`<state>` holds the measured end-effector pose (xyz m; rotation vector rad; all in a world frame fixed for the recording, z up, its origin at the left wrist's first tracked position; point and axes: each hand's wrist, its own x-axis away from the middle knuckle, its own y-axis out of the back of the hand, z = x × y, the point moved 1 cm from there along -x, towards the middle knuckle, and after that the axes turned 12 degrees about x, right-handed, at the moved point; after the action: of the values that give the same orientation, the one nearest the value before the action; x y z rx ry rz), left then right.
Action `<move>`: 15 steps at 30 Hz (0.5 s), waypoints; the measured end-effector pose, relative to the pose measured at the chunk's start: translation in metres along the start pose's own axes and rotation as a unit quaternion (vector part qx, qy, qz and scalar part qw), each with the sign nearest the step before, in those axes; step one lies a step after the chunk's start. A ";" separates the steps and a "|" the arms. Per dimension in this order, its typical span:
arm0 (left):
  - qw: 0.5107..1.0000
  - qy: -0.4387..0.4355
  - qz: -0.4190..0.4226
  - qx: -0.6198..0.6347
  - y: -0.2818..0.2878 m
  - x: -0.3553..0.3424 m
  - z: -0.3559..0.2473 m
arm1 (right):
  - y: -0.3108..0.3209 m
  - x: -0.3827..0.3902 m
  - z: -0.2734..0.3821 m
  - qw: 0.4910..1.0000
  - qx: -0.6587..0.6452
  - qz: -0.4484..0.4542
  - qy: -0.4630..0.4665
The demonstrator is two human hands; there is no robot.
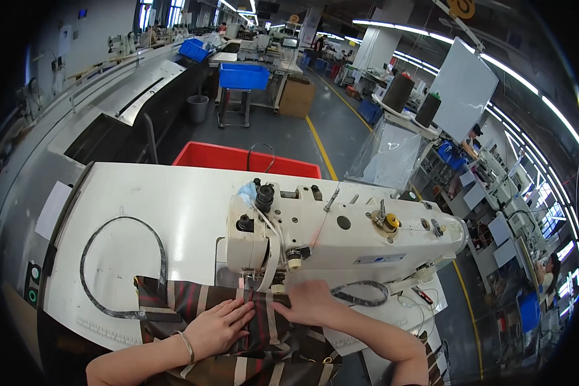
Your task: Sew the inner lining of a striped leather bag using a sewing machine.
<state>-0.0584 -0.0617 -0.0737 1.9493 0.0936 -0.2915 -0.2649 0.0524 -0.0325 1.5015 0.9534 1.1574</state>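
Observation:
A brown fabric piece [193, 299] with beige and dark red stripes lies over the front edge of the white sewing table, its upper edge by the needle area of the sewing machine [341, 225]. My left hand [222, 328] rests flat on this cloth, fingers stretched out toward the machine. Just right of the presser foot, my right hand [307, 302] is over the cloth, its fingers smeared by motion and partly hidden. A dark strap loop [83, 260] lies on the table at the left, reaching the cloth. Another dark loop [367, 294] lies beyond my right hand.
Behind the white table [128, 193] stands a red bin [206, 156]. A blue crate [243, 76] sits on a stand farther off. Thread cones [397, 93] rise at the right. A small red-and-black tool [422, 295] lies right of the machine. Other people work along the right.

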 end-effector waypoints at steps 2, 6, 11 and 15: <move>1.000 -0.014 -0.027 -0.003 -0.004 0.002 0.002 | -0.003 0.014 -0.008 0.998 -0.013 -0.059 0.008; 0.999 -0.021 -0.036 -0.011 -0.013 0.005 0.008 | -0.034 0.021 0.000 0.990 -0.070 -0.115 -0.032; 0.994 -0.040 -0.054 -0.088 -0.022 0.003 0.018 | -0.047 -0.001 0.011 0.993 0.022 -0.114 -0.001; 0.958 -0.116 -0.112 -0.237 -0.024 -0.001 0.036 | -0.036 -0.024 0.007 0.983 0.104 -0.098 0.115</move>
<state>-0.0695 -0.0857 -0.1081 1.4171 0.2123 -0.5891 -0.2644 0.0356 -0.0727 1.4173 1.3848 1.1312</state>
